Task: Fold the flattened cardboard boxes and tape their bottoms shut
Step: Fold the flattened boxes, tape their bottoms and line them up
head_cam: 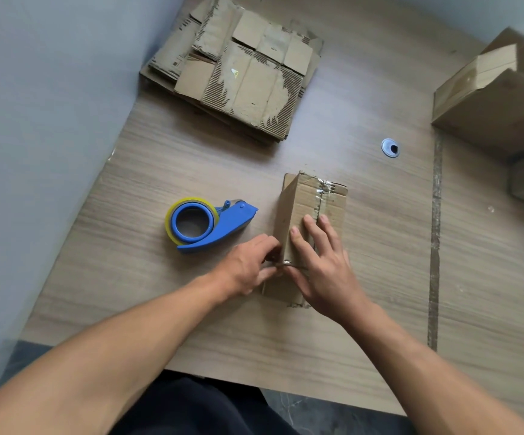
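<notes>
A small folded cardboard box (312,208) stands on the wooden table (191,309) with its taped flaps facing up; clear tape runs along the seam. My right hand (323,265) lies flat on the box's top, fingers straight, pressing the tape down. My left hand (248,265) pinches the tape end at the box's near left corner. A blue tape dispenser (206,224) with a yellowish roll lies on its side just left of the box. A stack of flattened cardboard boxes (238,70) lies at the far edge of the table.
Larger brown boxes (489,98) stand at the right, far side. A round cable grommet (390,147) sits in the tabletop beyond the small box. A grey wall runs along the left of the table. A seam with tape residue (435,230) crosses the table at right.
</notes>
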A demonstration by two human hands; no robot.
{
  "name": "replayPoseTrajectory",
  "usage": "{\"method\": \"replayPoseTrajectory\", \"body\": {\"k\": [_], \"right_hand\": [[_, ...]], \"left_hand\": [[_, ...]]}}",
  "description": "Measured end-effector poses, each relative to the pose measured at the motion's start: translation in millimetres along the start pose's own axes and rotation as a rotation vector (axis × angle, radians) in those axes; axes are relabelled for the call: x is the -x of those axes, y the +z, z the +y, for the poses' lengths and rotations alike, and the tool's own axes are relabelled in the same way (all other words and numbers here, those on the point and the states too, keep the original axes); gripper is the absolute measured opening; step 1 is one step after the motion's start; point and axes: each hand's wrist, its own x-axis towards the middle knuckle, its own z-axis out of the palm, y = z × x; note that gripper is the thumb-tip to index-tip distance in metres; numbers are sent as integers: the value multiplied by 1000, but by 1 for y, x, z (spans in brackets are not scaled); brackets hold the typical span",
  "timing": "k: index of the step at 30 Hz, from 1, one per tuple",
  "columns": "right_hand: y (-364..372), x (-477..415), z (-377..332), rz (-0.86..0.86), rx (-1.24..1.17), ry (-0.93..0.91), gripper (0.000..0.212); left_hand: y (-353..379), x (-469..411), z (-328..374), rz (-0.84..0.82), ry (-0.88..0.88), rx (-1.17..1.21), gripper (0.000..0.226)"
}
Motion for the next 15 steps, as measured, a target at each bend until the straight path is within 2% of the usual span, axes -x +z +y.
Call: {"method": "replayPoseTrajectory", "body": {"k": [6, 10, 15], "right_hand": [[3, -3, -3, 15, -17, 64, 75], [7, -5, -3, 54, -27, 56, 64], [5, -1, 0, 34, -13, 49, 62]], "left_hand": [[2, 0, -1, -10, -49, -33, 28], [7, 8, -1, 23, -117, 25, 29], [5, 9, -2, 0, -121, 0, 26]]}}
